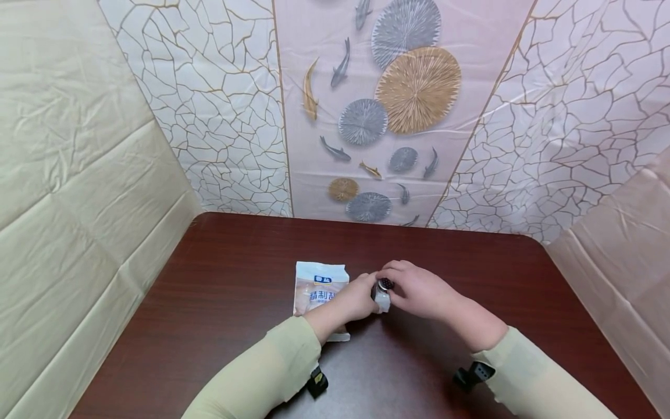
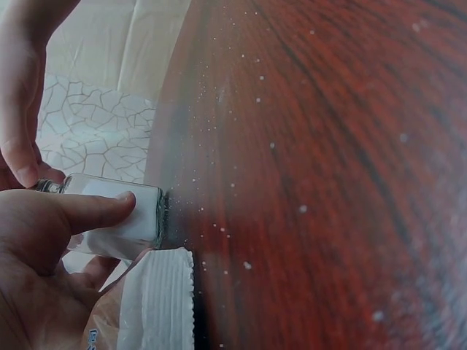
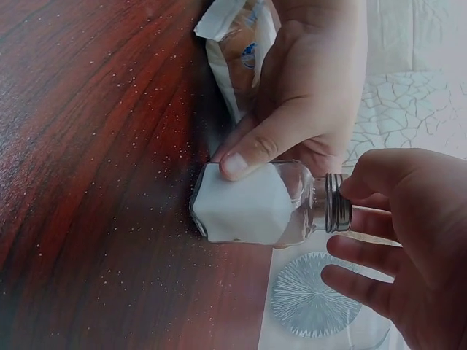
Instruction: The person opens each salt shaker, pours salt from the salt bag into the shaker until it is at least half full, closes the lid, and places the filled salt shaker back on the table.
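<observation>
A small glass salt shaker (image 3: 244,204), part filled with white grains, stands upright on the table. My left hand (image 1: 358,298) grips its body, the thumb pressed along the glass. At its neck sits a silvery metal lid (image 3: 338,203) with a dark top. My right hand (image 1: 421,290) pinches that lid between thumb and index finger; in the right wrist view its other fingers are spread beside the neck. A printed salt bag (image 1: 320,288) lies just left of the shaker, partly covered by my left hand and forearm.
White grains are scattered over the dark red-brown wooden table (image 1: 235,279) around the shaker. A patterned cloth backdrop (image 1: 366,192) hangs behind the table's far edge, with beige cloth (image 1: 78,203) along the sides.
</observation>
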A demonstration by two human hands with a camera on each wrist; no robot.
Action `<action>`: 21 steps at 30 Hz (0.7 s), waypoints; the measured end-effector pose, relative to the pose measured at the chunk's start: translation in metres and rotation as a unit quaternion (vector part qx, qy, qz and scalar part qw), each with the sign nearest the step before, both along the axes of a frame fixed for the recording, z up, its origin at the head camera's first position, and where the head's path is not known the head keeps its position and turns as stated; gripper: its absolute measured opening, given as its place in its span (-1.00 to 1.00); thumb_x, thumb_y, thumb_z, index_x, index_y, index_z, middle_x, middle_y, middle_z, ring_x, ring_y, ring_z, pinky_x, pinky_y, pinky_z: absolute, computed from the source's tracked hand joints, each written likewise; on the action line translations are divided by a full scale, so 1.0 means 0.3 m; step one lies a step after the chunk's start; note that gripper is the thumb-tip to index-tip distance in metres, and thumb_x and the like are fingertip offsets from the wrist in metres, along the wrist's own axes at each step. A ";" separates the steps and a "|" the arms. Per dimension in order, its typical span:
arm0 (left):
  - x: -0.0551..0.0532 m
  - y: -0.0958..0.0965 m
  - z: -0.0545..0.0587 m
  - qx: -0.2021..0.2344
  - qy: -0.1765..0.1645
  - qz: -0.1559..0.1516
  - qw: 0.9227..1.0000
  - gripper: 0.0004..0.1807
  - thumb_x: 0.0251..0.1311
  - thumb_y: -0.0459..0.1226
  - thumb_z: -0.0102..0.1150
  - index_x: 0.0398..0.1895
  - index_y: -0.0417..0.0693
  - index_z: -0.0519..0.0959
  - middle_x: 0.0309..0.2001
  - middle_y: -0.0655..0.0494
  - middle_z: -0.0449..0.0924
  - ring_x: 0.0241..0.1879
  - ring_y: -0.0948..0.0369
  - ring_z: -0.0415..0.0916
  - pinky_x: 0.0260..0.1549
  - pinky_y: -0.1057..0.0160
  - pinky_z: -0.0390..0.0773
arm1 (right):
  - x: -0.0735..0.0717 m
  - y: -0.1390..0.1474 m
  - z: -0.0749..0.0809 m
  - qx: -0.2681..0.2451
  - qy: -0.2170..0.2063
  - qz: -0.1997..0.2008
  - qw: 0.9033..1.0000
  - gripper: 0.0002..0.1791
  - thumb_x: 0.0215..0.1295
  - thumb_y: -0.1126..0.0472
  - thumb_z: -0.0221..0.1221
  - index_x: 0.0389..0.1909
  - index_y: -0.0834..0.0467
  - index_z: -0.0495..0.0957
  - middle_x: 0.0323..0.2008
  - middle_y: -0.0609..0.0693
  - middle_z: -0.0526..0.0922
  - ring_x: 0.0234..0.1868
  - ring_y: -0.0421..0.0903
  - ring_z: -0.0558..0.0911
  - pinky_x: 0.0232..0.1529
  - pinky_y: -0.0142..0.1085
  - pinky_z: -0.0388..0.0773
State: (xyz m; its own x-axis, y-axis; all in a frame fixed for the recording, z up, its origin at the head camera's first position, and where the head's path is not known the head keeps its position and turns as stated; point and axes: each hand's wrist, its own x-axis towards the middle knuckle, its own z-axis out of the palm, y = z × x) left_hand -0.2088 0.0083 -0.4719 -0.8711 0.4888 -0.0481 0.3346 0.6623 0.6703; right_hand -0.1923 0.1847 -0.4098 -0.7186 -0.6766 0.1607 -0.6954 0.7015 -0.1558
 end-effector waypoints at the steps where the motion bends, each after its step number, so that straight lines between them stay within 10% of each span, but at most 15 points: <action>1: 0.001 0.000 0.001 -0.001 0.000 0.000 1.000 -0.16 -0.03 -0.31 0.47 0.40 0.05 0.36 0.09 0.01 0.50 -0.13 0.21 0.49 -0.05 0.23 0.50 | 0.000 0.001 0.001 0.001 -0.001 0.001 1.000 -0.65 0.23 0.22 0.28 0.05 0.16 0.61 -0.02 -0.02 0.59 0.04 -0.06 0.55 0.05 -0.13 0.53; 21: 0.002 0.001 0.006 -0.009 0.000 -0.001 1.000 -0.20 -0.02 -0.30 0.47 0.36 0.00 0.37 0.14 0.01 0.48 -0.08 0.20 0.51 -0.02 0.22 0.51 | -0.008 0.003 -0.006 -0.014 -0.003 -0.009 1.000 -0.72 0.28 0.19 0.30 -0.04 0.20 0.63 -0.11 -0.01 0.60 -0.02 -0.06 0.58 0.01 -0.14 0.55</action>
State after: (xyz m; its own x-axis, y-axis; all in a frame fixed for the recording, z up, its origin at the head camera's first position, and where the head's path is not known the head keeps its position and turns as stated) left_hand -0.2081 0.0085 -0.4702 -0.8699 0.4898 -0.0578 0.3356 0.6738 0.6583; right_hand -0.1946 0.1858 -0.4116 -0.7313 -0.6593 0.1745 -0.6820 0.7091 -0.1790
